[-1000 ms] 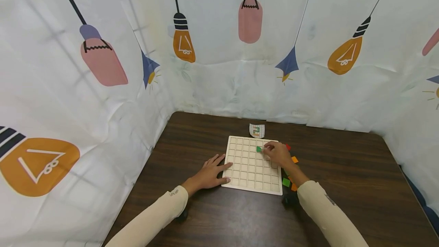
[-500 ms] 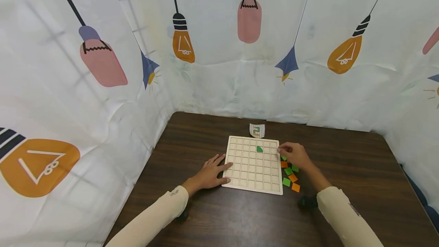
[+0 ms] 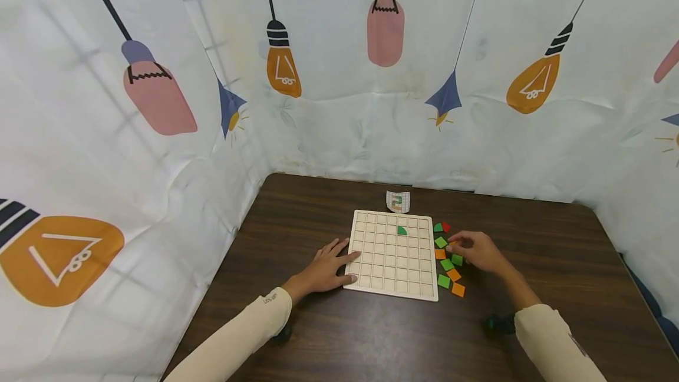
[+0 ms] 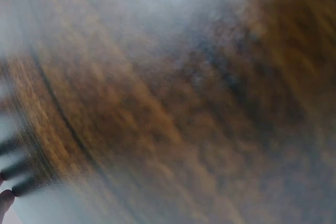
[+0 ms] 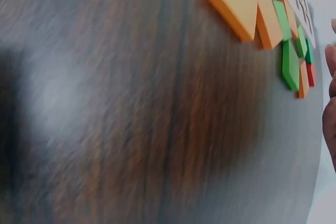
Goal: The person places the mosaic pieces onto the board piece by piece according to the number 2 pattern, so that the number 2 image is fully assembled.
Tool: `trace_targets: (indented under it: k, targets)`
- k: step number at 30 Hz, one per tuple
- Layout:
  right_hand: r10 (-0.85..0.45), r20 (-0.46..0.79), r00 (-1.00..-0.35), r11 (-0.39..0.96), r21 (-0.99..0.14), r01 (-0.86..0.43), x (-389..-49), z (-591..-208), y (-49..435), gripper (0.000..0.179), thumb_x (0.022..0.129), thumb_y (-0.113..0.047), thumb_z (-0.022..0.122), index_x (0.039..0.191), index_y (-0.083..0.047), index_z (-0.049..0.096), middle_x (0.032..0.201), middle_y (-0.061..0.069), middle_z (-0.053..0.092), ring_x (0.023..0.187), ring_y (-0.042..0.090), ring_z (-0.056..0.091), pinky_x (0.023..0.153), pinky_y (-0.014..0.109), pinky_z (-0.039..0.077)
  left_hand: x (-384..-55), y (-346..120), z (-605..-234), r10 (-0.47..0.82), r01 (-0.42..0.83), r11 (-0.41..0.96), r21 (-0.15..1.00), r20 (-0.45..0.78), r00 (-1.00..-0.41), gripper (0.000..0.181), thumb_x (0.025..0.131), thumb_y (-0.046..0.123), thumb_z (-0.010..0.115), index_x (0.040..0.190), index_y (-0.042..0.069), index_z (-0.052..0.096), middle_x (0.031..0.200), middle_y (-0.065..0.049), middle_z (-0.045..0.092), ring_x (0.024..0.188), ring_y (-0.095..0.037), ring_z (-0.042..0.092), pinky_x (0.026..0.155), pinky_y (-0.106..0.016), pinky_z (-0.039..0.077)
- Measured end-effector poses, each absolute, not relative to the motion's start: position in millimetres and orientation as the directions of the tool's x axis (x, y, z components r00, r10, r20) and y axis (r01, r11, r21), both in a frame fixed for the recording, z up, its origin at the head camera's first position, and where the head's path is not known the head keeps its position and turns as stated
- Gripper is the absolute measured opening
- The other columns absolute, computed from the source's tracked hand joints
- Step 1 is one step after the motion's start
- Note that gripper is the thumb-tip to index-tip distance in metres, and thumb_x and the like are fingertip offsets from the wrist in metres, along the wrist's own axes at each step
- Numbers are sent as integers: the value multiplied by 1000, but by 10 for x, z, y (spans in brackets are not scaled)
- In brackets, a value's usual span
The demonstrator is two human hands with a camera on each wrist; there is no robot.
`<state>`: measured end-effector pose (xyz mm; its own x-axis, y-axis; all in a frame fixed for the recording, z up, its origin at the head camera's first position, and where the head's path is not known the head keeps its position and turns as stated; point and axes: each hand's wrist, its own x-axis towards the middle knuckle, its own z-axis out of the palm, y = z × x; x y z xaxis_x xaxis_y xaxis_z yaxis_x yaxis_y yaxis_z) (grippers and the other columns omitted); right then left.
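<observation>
A pale gridded board (image 3: 389, 264) lies on the dark wooden table. One green quarter-round tile (image 3: 401, 230) sits in a square of its upper part. My left hand (image 3: 323, 267) rests with spread fingers on the board's left edge; only fingertips (image 4: 6, 199) show in the left wrist view. Over the loose tiles right of the board is my right hand (image 3: 477, 250), its fingers loosely bent, closest to an orange tile (image 3: 453, 244) that they partly cover. In the right wrist view this orange tile (image 5: 303, 81) lies on the table, the fingers apart from it.
Several green and orange tiles, such as a green one (image 3: 443, 280) and an orange one (image 3: 458, 290), lie along the board's right side. A red tile (image 3: 445, 227) is near its upper corner. Behind the board stands a small pattern card (image 3: 398, 201). A printed curtain encloses the table.
My right hand has left the green tile on the board and moved right, then slightly nearer, over the loose tiles. My left hand has stayed on the board's edge.
</observation>
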<state>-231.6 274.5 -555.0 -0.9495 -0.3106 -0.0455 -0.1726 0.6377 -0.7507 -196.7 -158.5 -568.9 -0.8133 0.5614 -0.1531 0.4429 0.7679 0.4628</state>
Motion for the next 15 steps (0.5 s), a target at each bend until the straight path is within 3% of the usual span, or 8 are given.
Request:
trace_targets:
  k: [15]
  targets:
    - [-279,-123,-952,711,-693,-119,-2182,-5644,2923,35,91,-25,75,117,-3,70,103,9,66,58,13,55,54,28,48,-1979,-1593,-5712,562,449,768,456,-146,-814,67,98,56,57,156,30,38,168,-12,18,154,-42,14,114,-68,22]
